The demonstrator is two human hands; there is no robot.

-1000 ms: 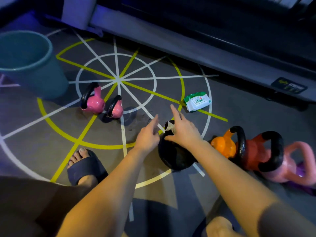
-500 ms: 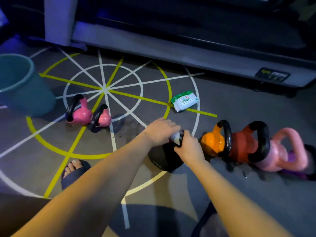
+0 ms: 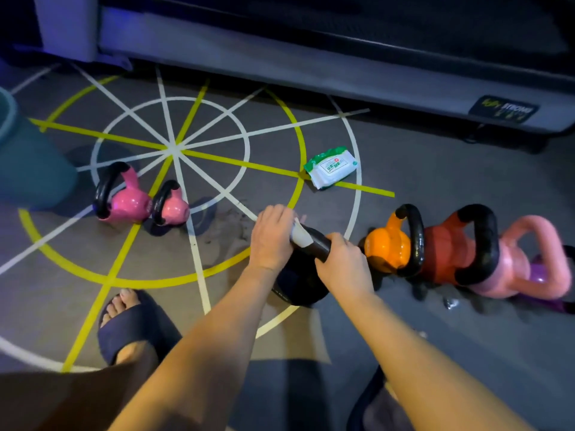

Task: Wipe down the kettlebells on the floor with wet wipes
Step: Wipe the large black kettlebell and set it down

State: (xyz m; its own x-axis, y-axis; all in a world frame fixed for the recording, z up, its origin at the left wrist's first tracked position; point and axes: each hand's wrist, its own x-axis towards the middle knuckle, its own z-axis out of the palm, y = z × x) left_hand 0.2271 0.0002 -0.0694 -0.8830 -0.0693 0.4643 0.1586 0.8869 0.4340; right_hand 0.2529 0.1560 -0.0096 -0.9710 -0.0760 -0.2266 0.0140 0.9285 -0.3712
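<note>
A black kettlebell (image 3: 300,283) stands on the floor in the middle. My left hand (image 3: 272,236) grips a white wet wipe (image 3: 299,236) wrapped round the far end of its handle. My right hand (image 3: 340,262) grips the near end of the same handle. To the right stand an orange kettlebell (image 3: 387,248), a red one (image 3: 448,253) and a pink one (image 3: 513,272), close together, with a purple one (image 3: 541,272) partly hidden behind. Two small pink kettlebells (image 3: 130,200) (image 3: 174,208) sit at the left. A wet wipes pack (image 3: 331,166) lies beyond.
A teal bucket (image 3: 28,163) stands at the far left. A treadmill base (image 3: 311,57) runs along the back. My sandalled left foot (image 3: 130,325) is on the floor mat (image 3: 217,144) with white and yellow lines. Something small and shiny (image 3: 450,303) lies by the pink kettlebell.
A second ago both hands hovered open over the black kettlebell, the wipe under the right. Now both grip its handle, the left holding the wipe on it. The view moved closer.
</note>
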